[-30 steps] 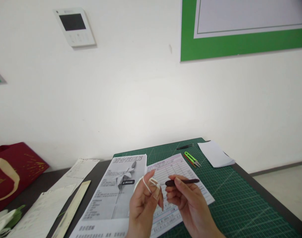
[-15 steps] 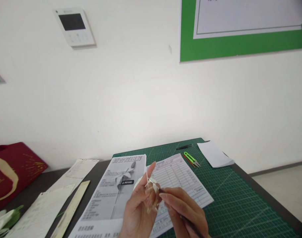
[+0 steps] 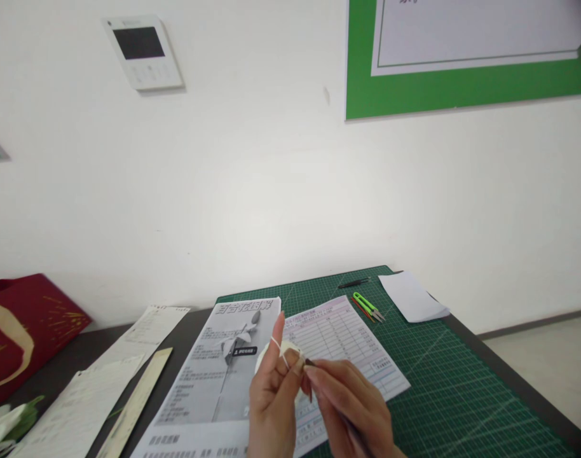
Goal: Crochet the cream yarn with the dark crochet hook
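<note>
My left hand (image 3: 271, 394) is raised over the papers, index finger pointing up with a thin white strip looped round it, thumb and fingers pinching a small white paper piece (image 3: 287, 348). My right hand (image 3: 350, 401) is closed on a thin dark stick-like tool (image 3: 353, 431), whose tip touches the white piece at my left fingertips. Both hands hover above a printed instruction sheet (image 3: 214, 369) and a pink-lined form (image 3: 348, 337) on the green cutting mat (image 3: 452, 394).
Green thread snips (image 3: 367, 305), a dark pen-like tool (image 3: 355, 283) and a white folded paper (image 3: 412, 296) lie at the mat's far end. Left are loose papers (image 3: 71, 413), a pale ruler (image 3: 135, 404) and a red bag (image 3: 23, 331). The white wall stands close behind.
My right hand turned the dark tool from lying sideways above its fingers to pointing its tip at the white piece. My left index finger straightened upward.
</note>
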A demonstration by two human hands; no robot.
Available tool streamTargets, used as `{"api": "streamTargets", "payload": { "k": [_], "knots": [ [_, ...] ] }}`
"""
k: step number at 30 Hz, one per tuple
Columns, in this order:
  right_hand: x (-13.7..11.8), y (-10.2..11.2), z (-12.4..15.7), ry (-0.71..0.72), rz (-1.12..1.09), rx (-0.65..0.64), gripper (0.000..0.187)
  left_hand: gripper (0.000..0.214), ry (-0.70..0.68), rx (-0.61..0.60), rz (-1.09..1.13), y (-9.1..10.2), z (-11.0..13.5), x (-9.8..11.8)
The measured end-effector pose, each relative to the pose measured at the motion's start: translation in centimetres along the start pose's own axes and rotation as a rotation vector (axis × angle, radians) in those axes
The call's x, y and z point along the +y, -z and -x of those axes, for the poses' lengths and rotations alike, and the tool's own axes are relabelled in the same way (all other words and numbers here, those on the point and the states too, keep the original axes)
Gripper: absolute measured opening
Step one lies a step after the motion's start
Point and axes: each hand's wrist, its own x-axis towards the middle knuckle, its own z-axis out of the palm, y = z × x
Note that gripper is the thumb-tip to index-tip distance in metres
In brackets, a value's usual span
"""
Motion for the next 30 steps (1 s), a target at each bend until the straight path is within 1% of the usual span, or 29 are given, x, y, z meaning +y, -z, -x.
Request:
{"api": "streamTargets", "payload": {
  "k": [1, 2, 4, 6, 7, 8, 9, 10, 13, 17, 19, 22, 27, 30],
  "knots": [
    [0.0, 0.2, 0.0, 0.116, 0.096, -0.05, 0.05, 0.056, 0.063, -0.023, 0.055, 0.0, 0.0, 0.2],
    [0.0, 0.3, -0.1, 0.188, 0.17, -0.087, 0.052, 0.055, 0.135, -0.055, 0.116, 0.0, -0.1, 0.5],
    [0.1, 0.4, -0.2, 0.242, 0.216, -0.116, 0.05, 0.053, 0.269, -0.134, 0.231, 0.3, -0.2, 1.1],
    [0.1, 0.4, -0.4, 0.222, 0.126, -0.088, 0.047, 0.055, 0.336, -0.198, 0.321, 0.7, -0.3, 1.6],
    [0.0, 0.3, -0.5, 0.196, 0.049, -0.052, 0.046, 0.056, 0.341, -0.223, 0.355, 0.9, -0.3, 1.7],
    [-0.1, 0.2, -0.6, 0.118, -0.027, -0.044, 0.046, 0.057, 0.338, -0.246, 0.379, 1.0, -0.3, 1.8],
    [-0.2, 0.2, -0.6, 0.027, -0.101, -0.066, 0.045, 0.058, 0.331, -0.266, 0.391, 1.1, -0.2, 1.9],
    [-0.4, 0.1, -0.7, -0.033, -0.179, -0.049, 0.043, 0.057, 0.323, -0.284, 0.394, 1.1, -0.2, 1.9],
    [-0.7, -0.2, -0.6, -0.186, -0.383, 0.022, 0.032, 0.057, 0.301, -0.323, 0.37, 1.1, -0.2, 2.0],
    [-0.9, -0.5, -0.3, -0.403, -0.52, 0.173, 0.015, 0.053, 0.249, -0.334, 0.366, 1.1, -0.6, 2.3],
    [-1.0, -0.4, -0.2, -0.489, -0.564, 0.212, 0.011, 0.052, 0.233, -0.339, 0.364, 1.3, -0.8, 2.6],
    [-1.2, -0.3, -0.2, -0.56, -0.62, 0.236, 0.01, 0.052, 0.233, -0.352, 0.351, 1.4, -0.7, 2.8],
    [-1.3, -0.2, -0.4, -0.588, -0.664, 0.26, 0.009, 0.055, 0.245, -0.347, 0.341, 1.5, -0.7, 2.9],
    [-1.2, -0.2, -0.3, -0.651, -0.709, 0.264, 0.01, 0.055, 0.234, -0.367, 0.338, 1.6, -0.9, 2.9]
  ]
}}
